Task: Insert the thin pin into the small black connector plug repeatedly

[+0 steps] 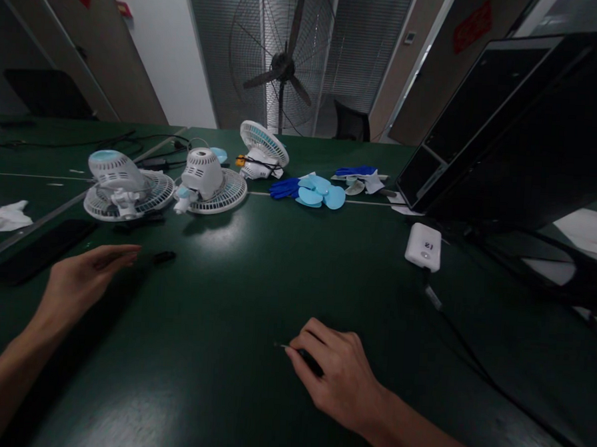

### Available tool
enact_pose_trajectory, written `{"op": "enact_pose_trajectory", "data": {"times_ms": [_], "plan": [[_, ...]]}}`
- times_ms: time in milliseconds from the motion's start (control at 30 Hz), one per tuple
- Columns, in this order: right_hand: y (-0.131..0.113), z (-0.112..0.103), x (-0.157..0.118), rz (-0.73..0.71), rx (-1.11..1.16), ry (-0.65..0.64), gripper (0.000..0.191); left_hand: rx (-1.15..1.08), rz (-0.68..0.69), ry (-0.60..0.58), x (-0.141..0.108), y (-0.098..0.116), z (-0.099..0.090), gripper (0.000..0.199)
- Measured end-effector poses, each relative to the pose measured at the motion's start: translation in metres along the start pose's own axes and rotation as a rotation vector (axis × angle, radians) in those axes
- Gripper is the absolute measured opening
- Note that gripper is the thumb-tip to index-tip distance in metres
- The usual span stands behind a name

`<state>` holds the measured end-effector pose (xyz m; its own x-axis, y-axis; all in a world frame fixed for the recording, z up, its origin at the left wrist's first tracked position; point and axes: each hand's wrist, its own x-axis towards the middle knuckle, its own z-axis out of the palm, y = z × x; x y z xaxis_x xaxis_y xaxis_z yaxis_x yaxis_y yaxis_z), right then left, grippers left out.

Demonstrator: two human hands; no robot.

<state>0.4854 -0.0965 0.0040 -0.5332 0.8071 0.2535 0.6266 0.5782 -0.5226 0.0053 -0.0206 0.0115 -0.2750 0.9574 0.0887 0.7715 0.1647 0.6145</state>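
Right hand: this one [333, 372] has the thin dark-handled tool [312, 363], looks like a small screwdriver tbh. Thumb and fingers are clamped on the handle, probably gripped that way so the metal end stays free and easy to steer.
Left hand: well apart from the other one, over on the far left [88, 276]. Thumb and fingertips are drawn in close, but can't tell if they actually meet or pinch something tiny. Small black thing [164, 257] lies just beyond the tips, too dark to identify.
Two white fans: left one [118, 174] and its neighbour [203, 175] sit grille-down with the motor housings up, likely because the wide grille makes a steady base.
Third fan: the one further back [263, 151] has its grille tilted up.
Blue bits: a light-blue fan blade [321, 192] lies beside a dark blue glove [283, 188], maybe parked there to leave elbow room.
White box: on the right [423, 247], cable [465, 345] trailing toward the near edge, out of the hands' way I guess.
Tool location: near-middle of the green table [215, 279], in the right hand.
Tool direction: metal end points left and slightly away from the person; long axis runs mostly sideways, handle end to the right. Can't tell whether the tip touches the tabletop.
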Motion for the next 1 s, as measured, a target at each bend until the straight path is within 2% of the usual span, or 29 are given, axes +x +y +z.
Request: {"op": "enact_pose_trajectory", "data": {"times_ms": [167,467,633,733,833,1000], "plan": [[0.0,0.0,0.0,0.007,0.024,-0.009,0.013,-0.053,0.033,0.008,-0.003,0.01,0.001,0.068],[-0.001,-0.001,0.001,0.009,0.017,-0.011,0.013,-0.023,0.0,0.048,0.0,0.005,0.003,0.06],[0.0,0.001,-0.001,0.012,-0.018,-0.018,0.013,0.043,-0.008,0.089,-0.002,0.019,0.01,0.066],[0.001,0.001,-0.001,0.014,-0.006,-0.022,0.011,0.068,-0.02,0.062,-0.003,0.031,0.02,0.073],[0.001,0.001,-0.001,0.016,0.003,-0.025,0.012,0.089,-0.024,-0.002,-0.004,0.041,0.029,0.072],[0.002,0.002,-0.001,0.01,0.007,-0.021,0.013,0.075,-0.02,-0.042,-0.004,0.044,0.033,0.066]]}}
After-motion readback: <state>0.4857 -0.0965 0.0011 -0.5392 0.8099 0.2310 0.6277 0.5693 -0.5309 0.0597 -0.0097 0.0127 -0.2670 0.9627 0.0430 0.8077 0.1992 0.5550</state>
